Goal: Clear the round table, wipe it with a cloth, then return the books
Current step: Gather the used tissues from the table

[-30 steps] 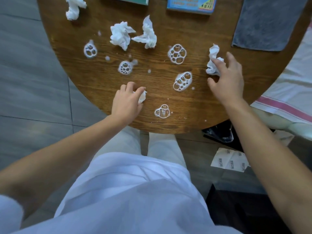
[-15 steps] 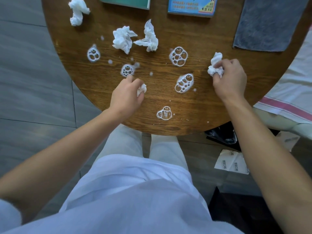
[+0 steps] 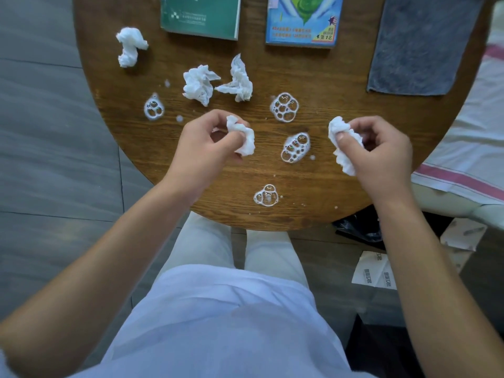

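I have my left hand (image 3: 207, 143) curled round a small wad of tissue (image 3: 242, 136) at centre frame, thumb and fingertips pinching it just above the counter (image 3: 313, 181). My right hand (image 3: 381, 151) at centre right grips a second crumpled tissue (image 3: 343, 145) the same way, its lower end hanging out below my thumb.

Both wads look feather-light and soft; I judge they will squash to nothing under a firm squeeze and cannot slip or break, so any pinch across the middle holds them. A torn corner could shed, so I would gather the whole wad into the palm.

Between my hands lie two patches of soap foam (image 3: 296, 147), with another (image 3: 266, 195) near the lower edge and one (image 3: 154, 108) to the left. They are wet and will smear, so I judge they are work for the cloth.

Further up, three loose tissues wait: a pair (image 3: 200, 84) (image 3: 238, 80) almost touching at upper centre, and one (image 3: 130, 46) apart at upper left. Those pick up the same way, from the top of the crumple.

Along the top edge lie a green book (image 3: 200, 16) and a blue book (image 3: 302, 20), flat and stiff; I would take each by a long edge. The grey cloth (image 3: 417, 45) lies flat at upper right, limp, best bunched from its near edge. A black bag (image 3: 360, 227) sits on the floor under the counter's lower right rim.
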